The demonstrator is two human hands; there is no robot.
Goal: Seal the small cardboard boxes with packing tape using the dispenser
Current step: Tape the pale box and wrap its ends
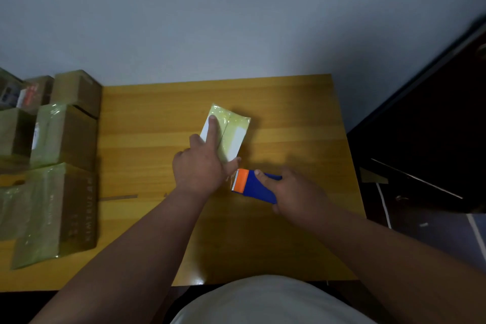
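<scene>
At the centre of the frame, 1 small white box wrapped in yellowish tape (226,134) lies on the yellow wooden table (289,118). The left hand (200,166) presses it flat, index finger extended. Just below it, the right hand (294,192) is wrapped around the blue and orange tape dispenser (252,184). The strip seems laid; next, tear it against the serrated edge.

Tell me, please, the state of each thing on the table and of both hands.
Small box: lying flat, taped over the top.
Left hand: pressing the box, forefinger straight.
Right hand: gripping the dispenser.
Dispenser: at the box's near end, blade toward it.
Stacked boxes: at left, some taped.
</scene>
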